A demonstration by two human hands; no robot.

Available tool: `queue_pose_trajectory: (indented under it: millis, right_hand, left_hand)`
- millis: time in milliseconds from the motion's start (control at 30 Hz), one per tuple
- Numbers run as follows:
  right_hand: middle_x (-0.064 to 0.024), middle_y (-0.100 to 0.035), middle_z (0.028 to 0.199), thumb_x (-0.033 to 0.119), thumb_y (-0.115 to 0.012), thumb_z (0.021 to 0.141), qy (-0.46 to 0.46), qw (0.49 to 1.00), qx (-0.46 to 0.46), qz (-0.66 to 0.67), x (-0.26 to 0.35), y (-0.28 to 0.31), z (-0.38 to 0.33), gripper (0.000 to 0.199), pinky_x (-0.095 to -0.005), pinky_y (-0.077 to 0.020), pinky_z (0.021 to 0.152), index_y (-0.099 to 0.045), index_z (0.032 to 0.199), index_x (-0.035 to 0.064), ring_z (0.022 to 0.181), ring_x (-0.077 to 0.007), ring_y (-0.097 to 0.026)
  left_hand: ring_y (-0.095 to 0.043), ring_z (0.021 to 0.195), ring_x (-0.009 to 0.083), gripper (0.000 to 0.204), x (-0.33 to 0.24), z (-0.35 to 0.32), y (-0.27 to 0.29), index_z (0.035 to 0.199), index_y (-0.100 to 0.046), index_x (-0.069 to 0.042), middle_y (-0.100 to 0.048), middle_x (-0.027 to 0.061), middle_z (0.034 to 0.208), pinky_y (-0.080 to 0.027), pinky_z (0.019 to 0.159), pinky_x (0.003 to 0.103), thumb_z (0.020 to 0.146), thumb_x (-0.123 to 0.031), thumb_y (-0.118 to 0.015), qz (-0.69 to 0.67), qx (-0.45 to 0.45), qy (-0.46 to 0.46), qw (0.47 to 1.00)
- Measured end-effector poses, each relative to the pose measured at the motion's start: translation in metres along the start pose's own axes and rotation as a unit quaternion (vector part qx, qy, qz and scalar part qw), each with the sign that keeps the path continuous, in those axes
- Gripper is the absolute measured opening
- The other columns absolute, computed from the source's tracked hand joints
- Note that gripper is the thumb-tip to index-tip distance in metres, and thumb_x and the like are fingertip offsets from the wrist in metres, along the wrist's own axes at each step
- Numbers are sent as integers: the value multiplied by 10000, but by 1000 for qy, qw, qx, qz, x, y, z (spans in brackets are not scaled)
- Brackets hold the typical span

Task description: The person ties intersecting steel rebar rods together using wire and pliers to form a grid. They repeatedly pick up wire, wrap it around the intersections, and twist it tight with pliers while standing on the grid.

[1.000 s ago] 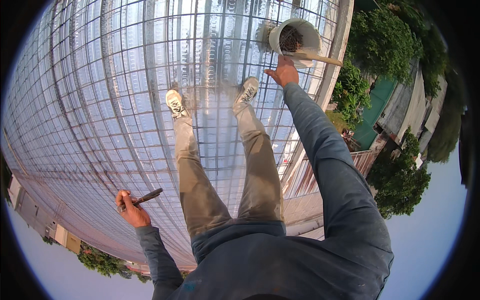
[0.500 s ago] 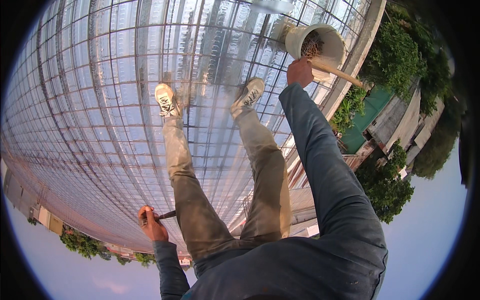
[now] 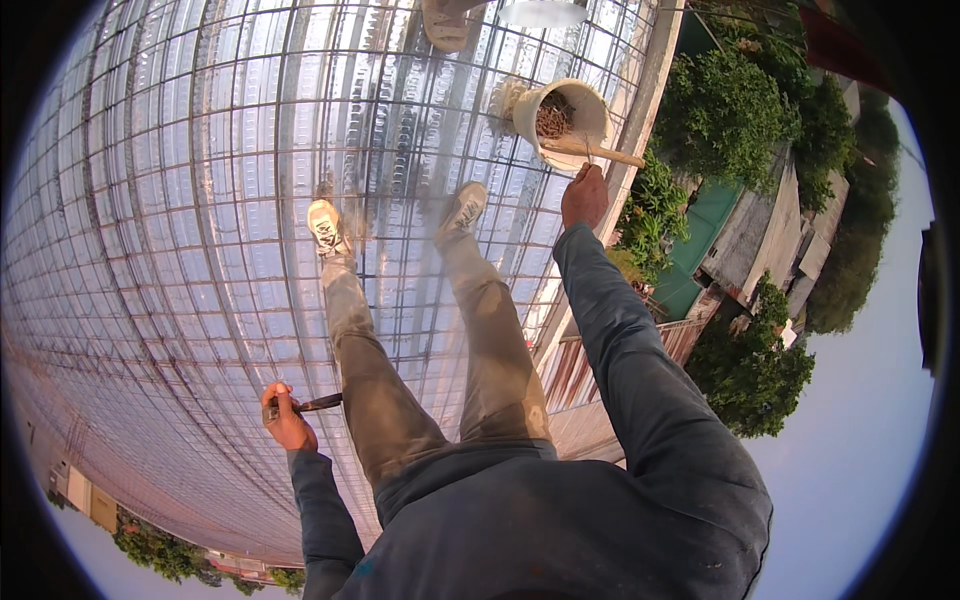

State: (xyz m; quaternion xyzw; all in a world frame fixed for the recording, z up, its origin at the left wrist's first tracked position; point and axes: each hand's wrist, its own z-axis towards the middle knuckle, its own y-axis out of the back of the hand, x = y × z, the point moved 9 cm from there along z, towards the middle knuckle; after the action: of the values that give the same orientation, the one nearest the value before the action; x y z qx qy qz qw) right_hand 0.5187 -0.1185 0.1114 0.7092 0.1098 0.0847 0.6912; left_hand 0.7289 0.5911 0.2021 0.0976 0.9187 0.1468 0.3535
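My left hand (image 3: 288,418) is closed around a dark, slim tool (image 3: 320,403), whose long end points toward my left leg; its working part is hidden in the fist. On the right, my right hand (image 3: 585,197) is closed just below the whitish bucket (image 3: 592,108). A thin wire (image 3: 588,150) rises from its fingertips. Inside the bucket lies a bundle of short, rusty wire pieces (image 3: 554,115). A wooden handle (image 3: 612,154) leans out over the bucket's rim, apart from my fingers.
My shoes (image 3: 325,228) stand on a steel rebar grid (image 3: 240,190) over shiny ribbed metal decking. Another person's foot (image 3: 445,30) shows at the top. Along the right runs the deck's edge (image 3: 640,110), with trees (image 3: 730,120) and low roofs beyond it.
My right hand has drawn back from the bucket's mouth, with a thin wire now showing at its fingertips. The view has shifted, and another person's foot has appeared at the top.
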Motion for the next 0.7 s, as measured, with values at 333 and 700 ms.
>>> queue_pose_trajectory:
  millis: [333,700]
  right_hand:
    - [-254,-623,851,307,-457,1115,12,1000,24,8,47,188,-113,347,-578,-463,722,-534,927,27,815,-471,-598]
    - [-201,-595,880,174,-540,1069,117,984,84,104,162,304,-296,185,-529,-437,797,-581,978,19,894,-424,-580]
  left_hand:
    - [-479,771,79,166,-87,49,47,1069,-697,-60,-625,-11,924,-401,718,256,1005,-210,-732,-50,68,-65,994]
    - [-624,1191,227,160,-279,59,-39,1040,-709,-19,-632,111,1300,-483,1062,384,970,-159,-743,73,372,-187,907]
